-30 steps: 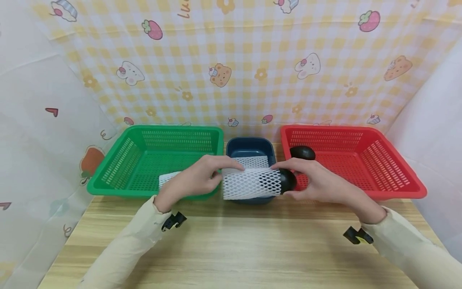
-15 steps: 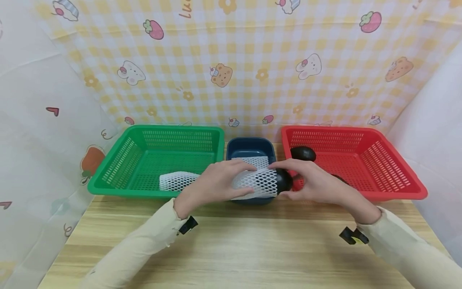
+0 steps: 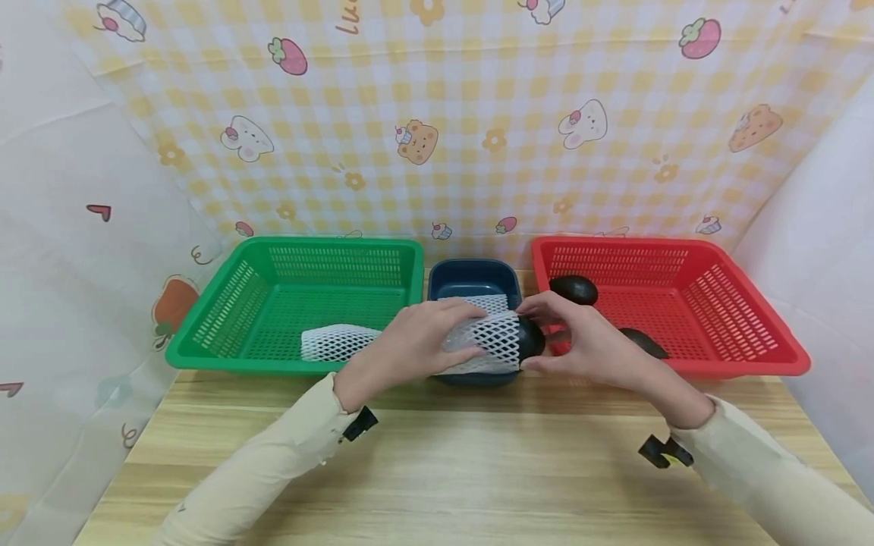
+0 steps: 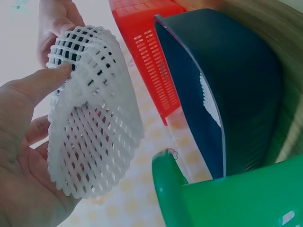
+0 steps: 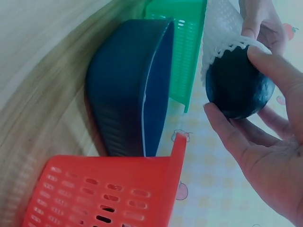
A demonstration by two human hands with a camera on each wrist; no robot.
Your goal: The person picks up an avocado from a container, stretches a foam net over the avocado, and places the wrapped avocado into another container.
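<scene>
A white foam net sleeve (image 3: 497, 341) is held above the navy bin, with a dark avocado (image 3: 530, 338) partly inside it. My left hand (image 3: 413, 345) grips the sleeve from the left, thumb and fingers on either side. In the left wrist view, the sleeve's near end (image 4: 94, 137) hangs loose and the left thumb presses on the net. From the right, my right hand (image 3: 583, 337) holds the avocado's bare end. The right wrist view shows the avocado's rounded end (image 5: 239, 87) sticking out of the net, with thumb and fingers around it.
The navy bin (image 3: 474, 267) holds another foam net (image 3: 488, 305). On the left, a green basket (image 3: 293, 365) contains a netted item (image 3: 337, 343). The red basket (image 3: 744, 368) on the right has two avocados, one at back (image 3: 575, 289) and one in front (image 3: 643, 343).
My left hand has shifted right along the sleeve. The right hand and avocado have moved slightly left. The front avocado in the red basket and more of the netted item show now.
</scene>
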